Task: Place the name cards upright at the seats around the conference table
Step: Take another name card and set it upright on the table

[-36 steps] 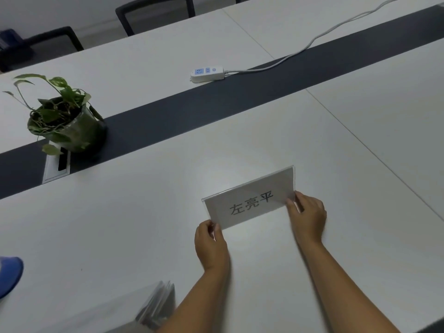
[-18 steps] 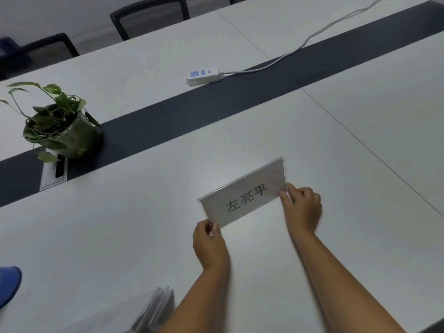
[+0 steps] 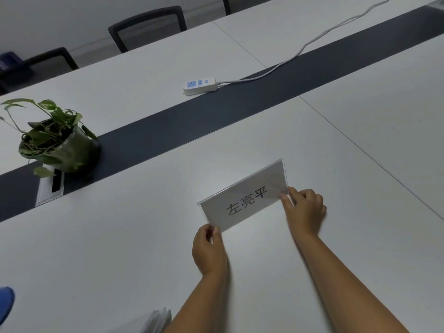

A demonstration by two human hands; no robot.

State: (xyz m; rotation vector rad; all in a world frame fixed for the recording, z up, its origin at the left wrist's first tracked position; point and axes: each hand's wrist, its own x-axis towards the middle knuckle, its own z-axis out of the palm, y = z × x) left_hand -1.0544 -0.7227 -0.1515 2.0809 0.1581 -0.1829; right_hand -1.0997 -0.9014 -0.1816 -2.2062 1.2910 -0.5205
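Currently, left hand and right hand fingers pinch the name card lower corners; seat its base flat on the desk, then release evenly.

Left hand and right hand pinch the name card upright.

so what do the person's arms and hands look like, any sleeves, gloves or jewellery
Both forearms are bare for as far as the frame shows, with no sleeve edge in view. The left hand and right hand wear no gloves. No watch, bracelet or ring shows on the visible wrists or fingers. Any clothing higher up the arms is out of view.
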